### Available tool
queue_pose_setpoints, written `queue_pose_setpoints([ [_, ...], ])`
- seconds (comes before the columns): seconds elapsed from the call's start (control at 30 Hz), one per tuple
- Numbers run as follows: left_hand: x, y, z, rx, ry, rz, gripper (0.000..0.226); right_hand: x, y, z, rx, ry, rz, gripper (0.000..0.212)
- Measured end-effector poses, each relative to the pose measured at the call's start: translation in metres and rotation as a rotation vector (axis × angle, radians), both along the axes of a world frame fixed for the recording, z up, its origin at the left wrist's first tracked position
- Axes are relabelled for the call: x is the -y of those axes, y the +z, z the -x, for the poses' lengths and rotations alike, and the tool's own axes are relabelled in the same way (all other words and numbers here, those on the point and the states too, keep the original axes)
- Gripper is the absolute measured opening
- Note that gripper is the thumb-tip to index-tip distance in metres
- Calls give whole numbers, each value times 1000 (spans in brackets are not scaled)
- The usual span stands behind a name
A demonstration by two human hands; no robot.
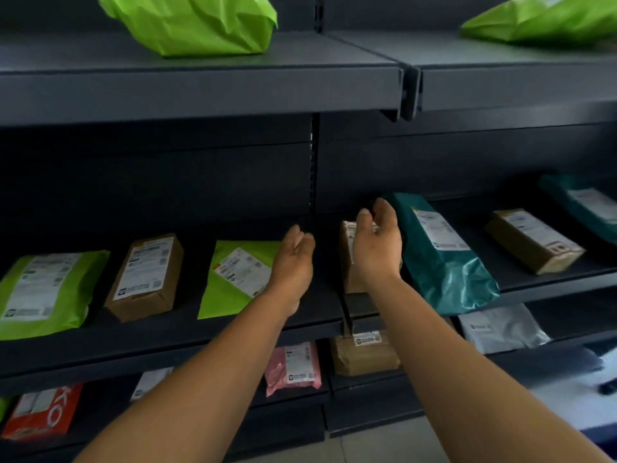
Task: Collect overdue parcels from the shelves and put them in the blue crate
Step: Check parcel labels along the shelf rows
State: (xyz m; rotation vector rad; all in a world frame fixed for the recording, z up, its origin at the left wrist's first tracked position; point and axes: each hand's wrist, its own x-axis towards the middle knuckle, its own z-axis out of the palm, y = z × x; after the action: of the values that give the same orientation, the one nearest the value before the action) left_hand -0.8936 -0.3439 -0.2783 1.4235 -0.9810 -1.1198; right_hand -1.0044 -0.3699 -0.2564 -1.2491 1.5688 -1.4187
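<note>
Both my arms reach toward the middle shelf (173, 339). My left hand (293, 259) hovers with loosely curled fingers over the right edge of a flat green mailer (230, 289), holding nothing. My right hand (379, 242) is in front of a small brown box (349, 259), its fingers curled near the top edge of a dark teal bag parcel (444, 259); whether it touches either one is unclear. The blue crate is out of sight.
The same shelf carries a green bag (43, 292), a brown box (147, 275), another brown box (534, 242) and a teal bag (587, 205). Lower shelves hold pink (293, 367), brown (364, 354), white (500, 327) and orange (43, 412) parcels. Green bags (200, 21) lie on top.
</note>
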Motion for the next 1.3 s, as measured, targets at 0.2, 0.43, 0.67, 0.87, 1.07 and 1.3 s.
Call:
queue_pose_setpoints([
  [0.2,23,-10,29,1,-8,-81,52,18,-13,45,9,-23,-63,48],
  [0.43,42,-29,52,-1,40,-204,55,46,-44,70,11,67,-339,50],
  [0.67,47,-46,67,-67,76,-231,43,60,-62,74,121,133,-551,42],
  [0.87,47,-54,69,-142,119,-236,41,59,-63,73,201,170,-531,41],
  [1.07,47,-55,73,-148,173,-118,36,54,-62,72,223,240,-387,37],
  [1.3,45,-43,70,-235,196,68,34,46,-58,72,238,302,-178,37],
])
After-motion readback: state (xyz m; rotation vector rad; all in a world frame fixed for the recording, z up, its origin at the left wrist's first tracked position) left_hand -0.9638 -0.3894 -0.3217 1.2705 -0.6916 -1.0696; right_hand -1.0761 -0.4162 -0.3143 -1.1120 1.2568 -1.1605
